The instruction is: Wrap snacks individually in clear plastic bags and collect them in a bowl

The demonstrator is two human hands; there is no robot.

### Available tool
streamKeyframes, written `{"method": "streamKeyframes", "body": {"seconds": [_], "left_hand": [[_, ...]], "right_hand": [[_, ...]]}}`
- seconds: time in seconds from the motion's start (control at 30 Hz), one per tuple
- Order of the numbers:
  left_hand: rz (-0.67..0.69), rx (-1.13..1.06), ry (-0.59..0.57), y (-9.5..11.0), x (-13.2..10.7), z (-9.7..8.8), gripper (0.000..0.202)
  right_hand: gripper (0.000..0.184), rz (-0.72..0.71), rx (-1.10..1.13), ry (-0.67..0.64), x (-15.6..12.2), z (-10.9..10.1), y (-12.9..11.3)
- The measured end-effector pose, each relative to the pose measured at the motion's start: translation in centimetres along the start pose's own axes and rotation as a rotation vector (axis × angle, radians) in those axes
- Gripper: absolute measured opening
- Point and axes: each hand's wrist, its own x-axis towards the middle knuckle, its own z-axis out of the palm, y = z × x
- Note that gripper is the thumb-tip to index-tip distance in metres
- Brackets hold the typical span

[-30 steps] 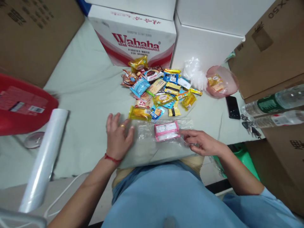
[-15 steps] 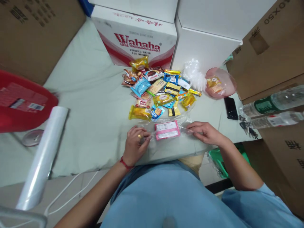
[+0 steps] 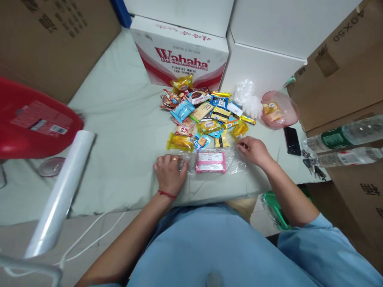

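Note:
A pink-edged packet [image 3: 210,162] with a white label lies flat inside a clear plastic bag [image 3: 236,162] near the table's front edge. At the bag's left end, my left hand [image 3: 170,173] has its fingers curled, with the film between them and the thumb. The fingers of my right hand [image 3: 254,150] are bent together at the bag's upper right corner; the film there is hard to make out. Just beyond, a pile of wrapped snacks [image 3: 202,111] spreads out, including a yellow-wrapped snack [image 3: 180,142] and a blue packet [image 3: 182,111].
A Wahaha carton [image 3: 182,59] and white boxes [image 3: 266,63] stand behind the pile. To the right are a pink bowl [image 3: 291,113], a phone [image 3: 292,141], keys [image 3: 312,165] and bottles [image 3: 353,133]. A film roll [image 3: 61,191] and a red container [image 3: 36,119] are at left.
The right part of the bag has come down flatter on the table. My right hand has moved up slightly towards the snacks. My left hand has shifted a little left; the camera view has shifted.

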Motion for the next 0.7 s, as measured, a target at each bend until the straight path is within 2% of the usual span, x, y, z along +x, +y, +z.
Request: {"method": "streamKeyframes", "body": {"seconds": [0.07, 0.17, 0.27, 0.33, 0.47, 0.57, 0.7], "left_hand": [[-0.031, 0.008, 0.045, 0.2, -0.2, 0.0, 0.034], [-0.044, -0.044, 0.082, 0.3, -0.3, 0.0, 0.044], [-0.057, -0.084, 0.071, 0.4, -0.2, 0.1, 0.049], [-0.077, -0.079, 0.04, 0.6, -0.2, 0.2, 0.054], [-0.091, -0.04, -0.029, 0.9, -0.1, 0.1, 0.061], [-0.08, -0.03, -0.048, 0.9, 0.2, 0.1, 0.063], [-0.086, -0.056, -0.055, 0.5, 0.7, 0.5, 0.063]], "right_hand": [[0.034, -0.198, -0.078, 0.067, 1.0, -0.6, -1.9], [0.044, -0.516, -0.122, -0.054, 3.0, -0.4, -5.0], [0.029, -0.62, -0.128, -0.173, 5.7, 0.6, -6.9], [0.017, -0.638, -0.074, -0.216, 7.4, 1.2, -7.1], [0.017, -0.552, 0.05, -0.225, 9.0, 1.1, -6.6], [0.017, -0.42, 0.048, -0.187, 7.7, 0.6, -6.5], [0.022, -0.347, 0.139, -0.187, 4.3, 0.5, -7.0]]}}
